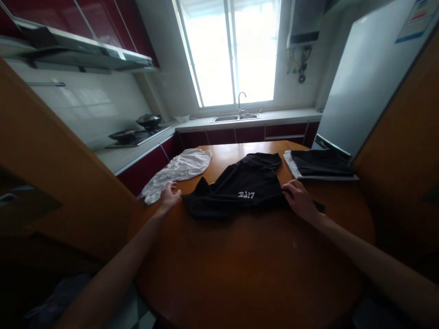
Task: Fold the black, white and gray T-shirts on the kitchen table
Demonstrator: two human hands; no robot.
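Note:
A black shirt (247, 183) with white lettering lies spread and partly bunched on the round wooden table (254, 265). My right hand (300, 198) is at its right side, fingers bent together on the edge of the cloth. Just left of the shirt's left end is my left hand (169, 195), its fingers apart and holding nothing, beside the lower end of a crumpled white garment (181, 167). At the table's back right lies a folded dark garment (317, 163) over white cloth.
Beyond the table run a counter with a sink (236, 118) and faucet under a window. A stove (140, 135) with two pans stands at the left. The fridge (366, 73) rises at the right, and wooden panels flank both sides.

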